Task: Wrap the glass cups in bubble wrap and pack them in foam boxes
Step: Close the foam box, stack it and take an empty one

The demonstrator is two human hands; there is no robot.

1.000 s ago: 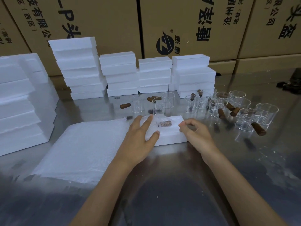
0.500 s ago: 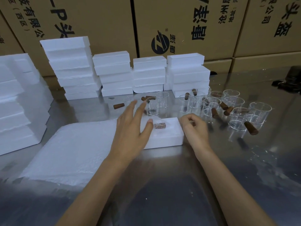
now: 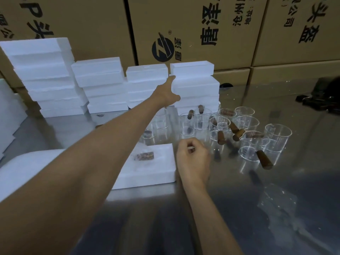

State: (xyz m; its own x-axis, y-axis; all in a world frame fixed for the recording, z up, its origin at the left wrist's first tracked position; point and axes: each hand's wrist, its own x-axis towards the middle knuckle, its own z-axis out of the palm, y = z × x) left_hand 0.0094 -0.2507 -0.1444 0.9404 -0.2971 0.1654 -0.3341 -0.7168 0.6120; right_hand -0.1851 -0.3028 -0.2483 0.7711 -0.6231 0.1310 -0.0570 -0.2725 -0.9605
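Observation:
An open white foam box (image 3: 158, 178) lies on the steel table in front of me, with a wrapped glass cup (image 3: 144, 155) in its hollow; the brown handle shows through the wrap. My left hand (image 3: 168, 92) is stretched far back to the rightmost stack of foam boxes (image 3: 196, 87). Its thumb lies on the front and its fingers are tucked behind the left side of the second box from the top. My right hand (image 3: 192, 153) rests as a loose fist by the open box's right edge, holding nothing I can see. Several bare glass cups (image 3: 277, 137) with wooden handles stand to the right.
A pile of white wrap sheets (image 3: 27, 168) lies at left. More foam stacks (image 3: 46, 76) line the back and left, in front of a wall of cardboard cartons (image 3: 184, 30). A dark object (image 3: 323, 94) sits far right. A clear plastic scrap (image 3: 276, 201) lies near right.
My left hand has left the wrapped cup in the open box and reached back to the rightmost foam stack. My right hand has stayed beside the box and curled shut.

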